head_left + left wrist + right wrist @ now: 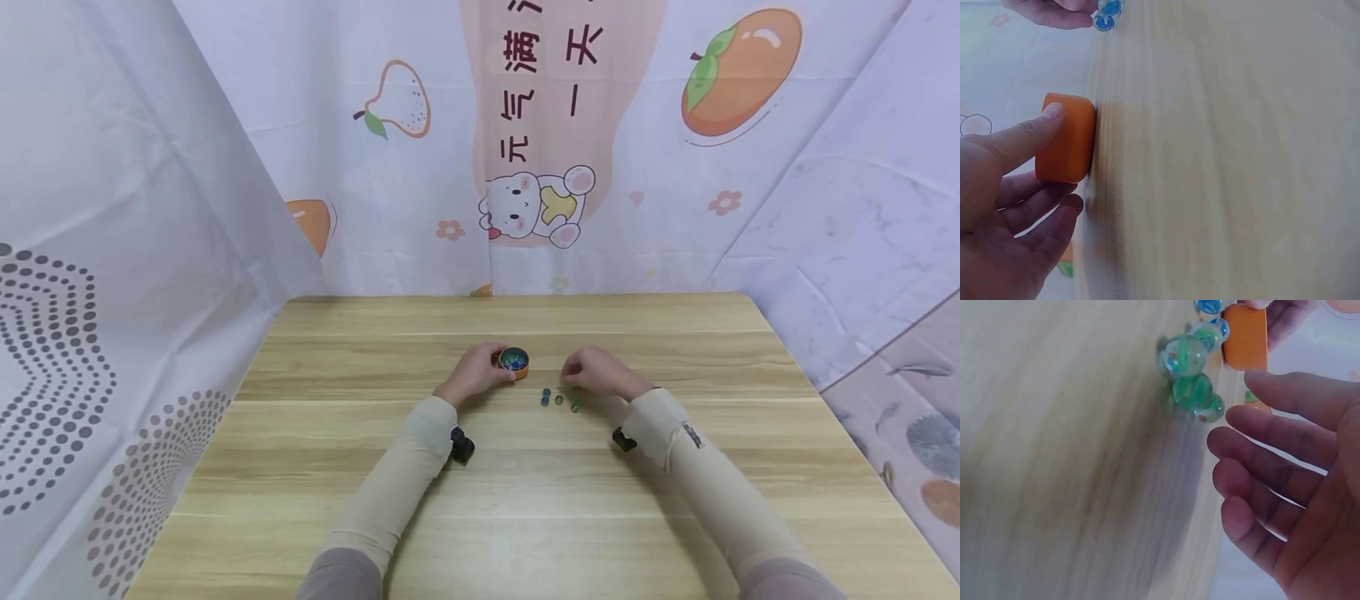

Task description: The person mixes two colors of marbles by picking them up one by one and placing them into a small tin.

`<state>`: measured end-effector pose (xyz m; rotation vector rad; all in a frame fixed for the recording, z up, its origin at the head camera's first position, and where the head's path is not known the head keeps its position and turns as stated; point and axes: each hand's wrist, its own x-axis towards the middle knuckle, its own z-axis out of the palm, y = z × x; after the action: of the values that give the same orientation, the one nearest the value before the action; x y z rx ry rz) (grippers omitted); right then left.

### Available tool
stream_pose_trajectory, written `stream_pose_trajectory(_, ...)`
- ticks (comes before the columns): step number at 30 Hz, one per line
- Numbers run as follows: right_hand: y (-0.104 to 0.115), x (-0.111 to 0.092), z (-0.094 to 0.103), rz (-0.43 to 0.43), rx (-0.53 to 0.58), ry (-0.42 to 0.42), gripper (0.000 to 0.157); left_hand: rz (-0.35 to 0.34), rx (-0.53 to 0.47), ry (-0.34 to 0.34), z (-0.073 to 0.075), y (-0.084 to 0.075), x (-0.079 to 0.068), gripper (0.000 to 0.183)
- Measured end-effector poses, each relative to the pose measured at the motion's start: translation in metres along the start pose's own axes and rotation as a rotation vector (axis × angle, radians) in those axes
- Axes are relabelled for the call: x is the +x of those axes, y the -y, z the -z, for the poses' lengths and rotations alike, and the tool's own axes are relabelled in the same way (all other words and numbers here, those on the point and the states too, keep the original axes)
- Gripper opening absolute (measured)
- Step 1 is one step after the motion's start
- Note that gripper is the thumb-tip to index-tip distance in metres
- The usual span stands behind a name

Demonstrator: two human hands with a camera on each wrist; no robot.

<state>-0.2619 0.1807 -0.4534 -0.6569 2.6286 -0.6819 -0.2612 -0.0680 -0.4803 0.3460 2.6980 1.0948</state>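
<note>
Left hand [474, 372] grips one orange tin [514, 362]; right hand [596, 372] hovers slack-fingered over four loose marbles [559, 400]

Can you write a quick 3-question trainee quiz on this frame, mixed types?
1. True or false: the left hand holds the orange cup by its side.
2. Multiple choice: where do the loose marbles lie? A) on the wooden table, just in front of the right hand B) stacked on the cup's rim C) at the table's far left corner
3. Fill in: the cup already has ____ inside it.

Key
1. True: in the left wrist view the thumb lies on the cup's wall.
2. A
3. marbles; the head view shows blue and green ones in the cup.
</note>
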Motion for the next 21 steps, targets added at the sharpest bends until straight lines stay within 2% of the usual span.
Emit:
stream_pose_trajectory(11,-0.0034,-0.0035,-0.0026,-0.009,0.025,0.028,0.012,-0.001,0.001,0.002,-0.0001,0.0007,0.0001,0.058)
stream_pose_trajectory(21,-0.0034,-0.0032,-0.0066,0.014,-0.021,-0.008,0.010,-0.007,0.006,0.001,0.0001,0.0005,0.0001,0.057)
